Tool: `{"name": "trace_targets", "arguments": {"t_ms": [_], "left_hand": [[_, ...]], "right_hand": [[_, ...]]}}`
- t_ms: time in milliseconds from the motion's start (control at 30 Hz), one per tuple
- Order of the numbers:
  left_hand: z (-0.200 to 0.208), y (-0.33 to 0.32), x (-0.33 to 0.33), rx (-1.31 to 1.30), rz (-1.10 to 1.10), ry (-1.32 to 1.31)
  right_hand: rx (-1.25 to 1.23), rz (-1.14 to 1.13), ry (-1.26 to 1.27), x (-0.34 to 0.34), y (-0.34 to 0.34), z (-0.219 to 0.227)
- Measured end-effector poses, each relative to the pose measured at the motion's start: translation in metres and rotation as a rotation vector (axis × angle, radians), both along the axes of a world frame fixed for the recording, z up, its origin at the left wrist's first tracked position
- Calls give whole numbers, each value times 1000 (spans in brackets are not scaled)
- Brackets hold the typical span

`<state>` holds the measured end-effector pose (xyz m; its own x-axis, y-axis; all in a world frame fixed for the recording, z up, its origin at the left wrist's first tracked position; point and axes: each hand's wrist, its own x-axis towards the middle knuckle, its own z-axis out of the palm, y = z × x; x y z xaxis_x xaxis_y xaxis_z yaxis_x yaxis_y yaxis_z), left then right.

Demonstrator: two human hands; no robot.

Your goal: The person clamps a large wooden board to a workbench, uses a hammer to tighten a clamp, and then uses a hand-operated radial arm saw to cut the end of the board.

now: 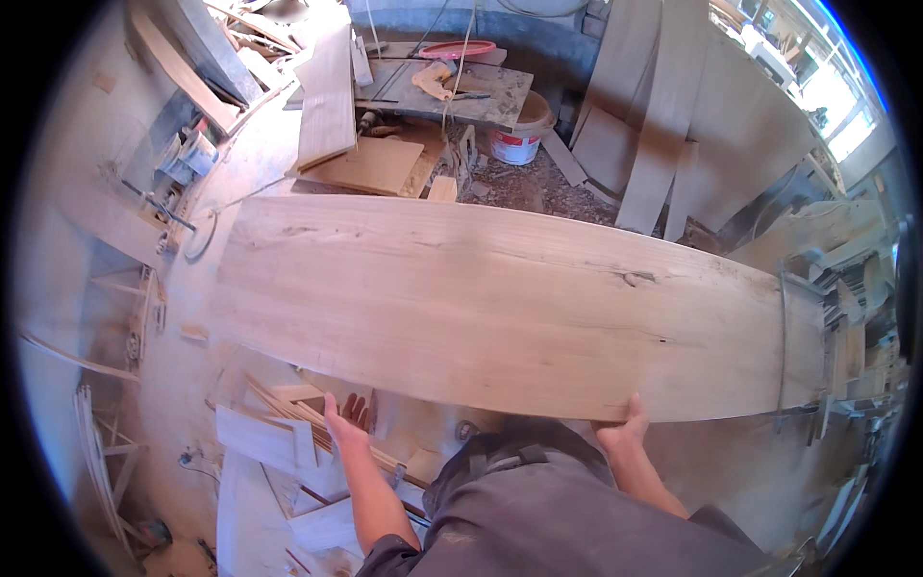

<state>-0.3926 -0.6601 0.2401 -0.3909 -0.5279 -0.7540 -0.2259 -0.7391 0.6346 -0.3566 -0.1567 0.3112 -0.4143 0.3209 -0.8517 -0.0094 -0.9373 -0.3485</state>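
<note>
A long, wide wooden board stretches across the view in front of me, with knots and cracks in its pale face. My right hand grips its near edge toward the right, thumb on top and fingers underneath. Just off the same edge, farther left, my left hand is open, thumb and fingers spread, holding nothing. A thin dark band crosses the board close to its right end. What carries the board from below is hidden.
Behind the board, a work surface bears a yellow power tool and a red ring-shaped item. A white bucket stands beside it. Tall planks lean at the back right. Offcuts litter the floor left of me.
</note>
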Motion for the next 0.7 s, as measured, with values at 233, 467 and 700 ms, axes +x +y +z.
{"name": "trace_targets", "arguments": {"t_ms": [233, 467, 700], "left_hand": [[11, -15, -53, 42, -152, 232], [40, -8, -112, 116, 53, 273], [65, 6, -128, 145, 96, 185]], "right_hand": [[3, -28, -136, -15, -7, 27], [24, -63, -68, -12, 4, -11], [30, -199, -78, -22, -4, -4]]}}
